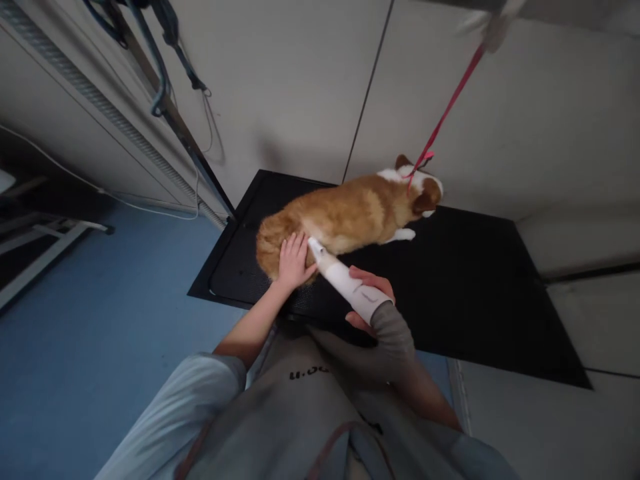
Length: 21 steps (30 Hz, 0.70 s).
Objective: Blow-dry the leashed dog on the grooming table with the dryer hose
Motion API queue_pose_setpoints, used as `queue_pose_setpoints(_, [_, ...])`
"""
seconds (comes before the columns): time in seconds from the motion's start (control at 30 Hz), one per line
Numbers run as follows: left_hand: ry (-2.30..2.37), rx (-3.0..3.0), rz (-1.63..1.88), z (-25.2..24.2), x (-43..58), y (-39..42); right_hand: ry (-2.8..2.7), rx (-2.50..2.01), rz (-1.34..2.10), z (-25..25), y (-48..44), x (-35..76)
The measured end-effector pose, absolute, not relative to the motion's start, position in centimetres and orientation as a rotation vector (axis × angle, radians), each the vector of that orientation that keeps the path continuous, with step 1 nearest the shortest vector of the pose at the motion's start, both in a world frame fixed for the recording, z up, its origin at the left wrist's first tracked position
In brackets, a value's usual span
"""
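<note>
A brown-and-white dog (345, 210) lies along the black grooming table (480, 287), its head turned to the right, away from me. Flat on its rear flank rests my left hand (294, 261), fingers stretched out over the fur. My right hand (376, 283) is wrapped round a white dryer nozzle (345, 280), whose narrow tip points at the dog's side, close by my left fingers. From the nozzle's back end a grey ribbed hose (393, 327) runs down over my right forearm. Part of my right palm is hidden behind the nozzle.
A red leash (455, 100) runs from the dog's neck up to the top right. At the left a dark metal post (185, 133) rises by the table, with straps (173, 40) hanging and a long ribbed hose (95, 100) behind. Pale wall panels (300, 87) back the table.
</note>
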<state>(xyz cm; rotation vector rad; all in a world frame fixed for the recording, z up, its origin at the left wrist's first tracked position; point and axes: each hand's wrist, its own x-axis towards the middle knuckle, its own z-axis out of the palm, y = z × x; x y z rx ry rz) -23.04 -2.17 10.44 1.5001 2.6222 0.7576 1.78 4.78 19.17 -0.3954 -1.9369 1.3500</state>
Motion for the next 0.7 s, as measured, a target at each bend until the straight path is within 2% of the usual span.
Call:
queue_pose_setpoints(0.17, [2.714,1.314,0.756,8.8,-24.6,-2.7,-1.814,-0.405,1.178,19.2,3.9,2.2])
queue_pose_setpoints(0.3, [2.73,1.288,0.763,7.9,-25.4,-2.7,-1.965,-0.317,1.339,18.7,4.0,1.2])
queue_pose_setpoints(0.43, [2.709,1.28,0.72,7.8,-26.1,-1.8,-1.882,-0.265,1.214,17.9,4.7,-0.3])
queue_pose_setpoints(0.57, [2.632,1.298,0.665,7.1,-26.6,-0.8,-1.955,-0.252,1.297,16.9,6.0,-2.3])
queue_pose_setpoints(0.7, [2.549,1.335,0.611,5.7,-26.7,0.0,-1.863,-0.219,1.15,15.3,7.7,-4.7])
